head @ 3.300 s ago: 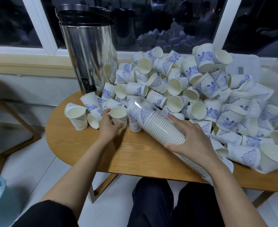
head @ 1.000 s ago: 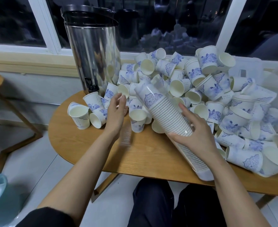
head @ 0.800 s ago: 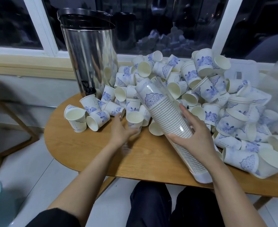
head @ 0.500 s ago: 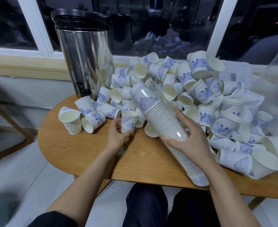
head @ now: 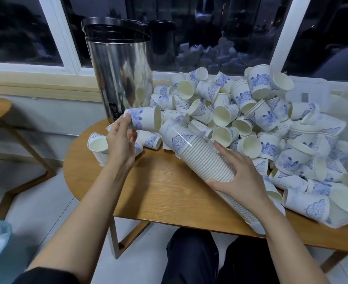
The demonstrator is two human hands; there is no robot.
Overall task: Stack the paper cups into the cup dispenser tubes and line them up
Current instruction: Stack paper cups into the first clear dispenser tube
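Head view, looking down past two bare forearms. A single paper cup [head: 145, 120] is held on its side by the left hand [head: 121, 140]. The fingers [head: 126, 125] are curled round its base end, and its open mouth is turned to the right. Just right of that mouth, close to it but apart, the open end of a clear plastic tube [head: 199, 158] is seen. The tube is gripped round its middle by the right hand [head: 240, 179], with fingers over the top and thumb underneath.

The tube's long axis is slanted from its open end, up and to the left, down to its closed end near the person's lap, past the worktop's front edge. A stack of nested cups is seen inside, rims ribbed, with the last cup's base toward the open end. The left hand is the nearer one to that opening. By this reading, the held cup would be slid rightward, mouth first, into the tube.

The worktop [head: 169, 191] is of rounded light wood. A large heap of loose cups [head: 251, 119] is piled across its right and back. A tall steel urn [head: 119, 68] is stood at the back left, before a dark window [head: 210, 27]. Pale floor tiles are seen below.
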